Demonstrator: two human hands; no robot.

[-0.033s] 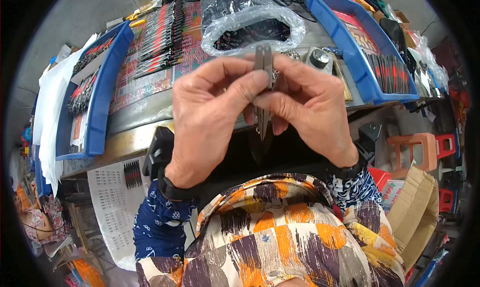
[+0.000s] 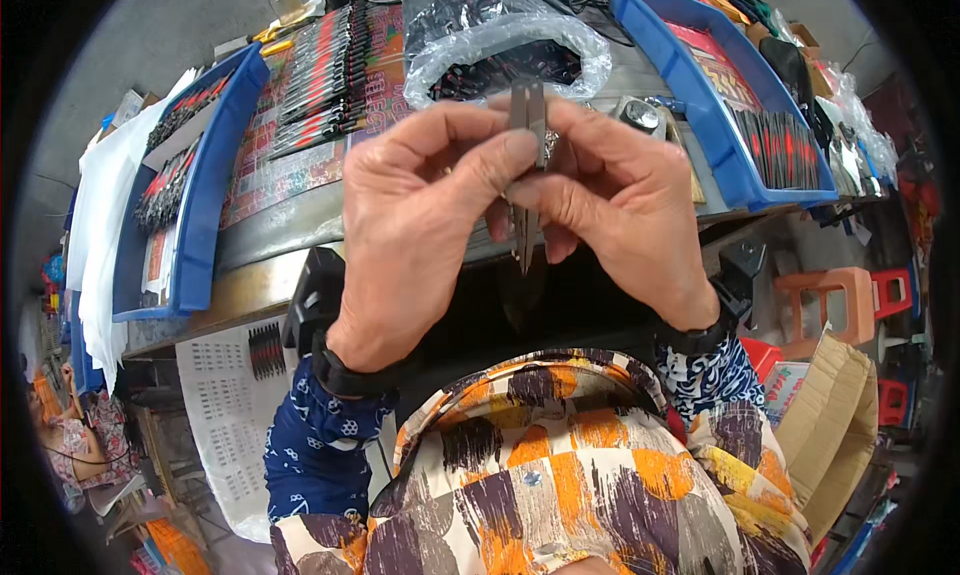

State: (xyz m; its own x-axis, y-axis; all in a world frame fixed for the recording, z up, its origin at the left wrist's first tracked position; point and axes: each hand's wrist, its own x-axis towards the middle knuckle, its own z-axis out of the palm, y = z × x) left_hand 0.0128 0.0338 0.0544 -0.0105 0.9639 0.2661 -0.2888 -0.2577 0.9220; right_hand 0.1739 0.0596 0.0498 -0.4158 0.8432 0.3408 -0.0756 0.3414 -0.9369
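Workbench (image 2: 290, 220) far, left hand (image 2: 410, 215) and right hand (image 2: 630, 210) near, forked metal piece (image 2: 537, 110) between.
Thumbs and fingers pinch closed on the piece, narrow end pointing near; light, even pressure would likely keep its prongs aligned.

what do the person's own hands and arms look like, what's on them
The left hand and right hand are gloveless. Each wrist wears a black strap with an angular black housing beside it. The forearm sleeves are dark blue with white patterns; a garment printed in orange, cream and dark purple covers the upper arms.
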